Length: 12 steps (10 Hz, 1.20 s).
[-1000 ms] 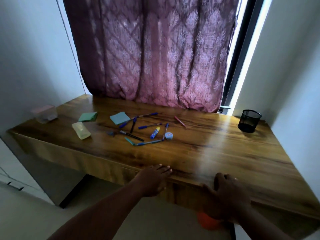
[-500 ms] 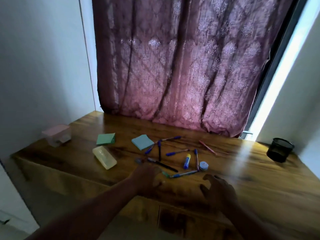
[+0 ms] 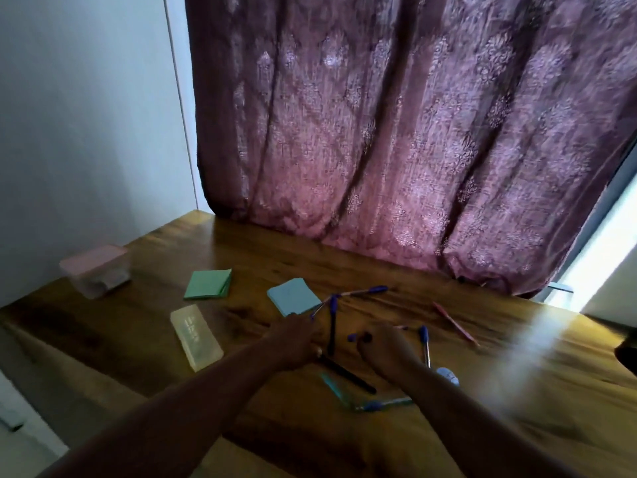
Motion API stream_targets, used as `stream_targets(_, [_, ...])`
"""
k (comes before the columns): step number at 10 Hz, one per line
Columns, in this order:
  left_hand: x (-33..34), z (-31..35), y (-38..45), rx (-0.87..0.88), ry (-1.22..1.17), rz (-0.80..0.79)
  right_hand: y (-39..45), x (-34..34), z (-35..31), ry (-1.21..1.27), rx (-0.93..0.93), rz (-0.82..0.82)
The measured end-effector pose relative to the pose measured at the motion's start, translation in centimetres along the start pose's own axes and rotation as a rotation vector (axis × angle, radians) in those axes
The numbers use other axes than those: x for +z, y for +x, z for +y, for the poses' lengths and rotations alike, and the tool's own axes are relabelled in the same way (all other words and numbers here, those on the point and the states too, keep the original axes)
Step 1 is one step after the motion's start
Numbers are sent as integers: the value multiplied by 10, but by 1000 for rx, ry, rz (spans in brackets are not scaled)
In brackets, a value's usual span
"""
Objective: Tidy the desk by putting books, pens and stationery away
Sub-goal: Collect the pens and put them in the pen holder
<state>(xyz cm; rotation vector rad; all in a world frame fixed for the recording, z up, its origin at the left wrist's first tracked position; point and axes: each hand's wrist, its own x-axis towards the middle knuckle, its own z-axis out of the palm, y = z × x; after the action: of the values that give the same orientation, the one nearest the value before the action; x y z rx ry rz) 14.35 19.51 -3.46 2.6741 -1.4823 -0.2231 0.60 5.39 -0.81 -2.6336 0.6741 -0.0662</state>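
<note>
Several pens lie scattered mid-desk: a blue pen (image 3: 362, 291) at the back, an upright dark blue pen (image 3: 332, 326), another blue pen (image 3: 424, 343), a black pen (image 3: 348, 374), a teal pen (image 3: 332, 386) and a red pencil (image 3: 455, 322). A blue sticky-note pad (image 3: 293, 296) and a green pad (image 3: 206, 284) lie behind them. My left hand (image 3: 296, 339) is down on the desk beside the dark blue pen. My right hand (image 3: 386, 350) hovers over the pens, fingertips curled at a blue pen cap. Blur hides whether either hand grips anything.
A yellowish translucent case (image 3: 196, 336) lies at the left front. A clear box with a pink lid (image 3: 94, 274) stands at the far left. A small round white-blue item (image 3: 448, 376) sits by my right wrist. A black cup (image 3: 625, 353) peeks in at the right edge. A purple curtain (image 3: 413, 132) hangs behind the desk (image 3: 517, 391).
Both hands have moved from the desk's front edge forward onto the cluster of pens. The view has come closer and turned left, so the black cup is almost out of frame.
</note>
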Motion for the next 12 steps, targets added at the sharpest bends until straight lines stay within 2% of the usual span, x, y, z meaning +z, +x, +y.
stream_targets(1, [1,-12,14,30,36,-105,40,-10,-1,91,37,-23])
stream_targets(2, [2,-20,20,26,20,-140,84,-10,-2,65,-9,-83])
stream_targets(3, [0,-20,20,40,-46,-75,118,-3,-7,104,7,-138])
stream_targets(4, [-4,-20,20,81,-106,-79,135,5,-16,126,28,-165])
stream_targets(5, [-17,-26,23,197,-69,-127,144,11,-23,142,89,-204])
stream_targets(6, [-34,-36,25,222,-157,-222,150,12,-29,148,139,-191])
stream_targets(7, [-46,-46,29,158,-538,-292,150,10,-34,186,193,-188])
stream_targets(8, [-52,-55,33,109,-924,-228,153,17,-26,241,304,-201])
stream_targets(9, [-57,-55,43,57,-1232,-145,145,5,-18,450,404,-166])
stream_targets(10, [-61,-40,62,-59,-1486,-87,127,-27,-10,681,507,-45])
stream_targets(11, [-62,-17,87,-145,-1628,-39,111,-57,11,874,552,53])
stream_targets(12, [-73,23,118,-138,-1659,-39,77,-105,42,1105,576,172])
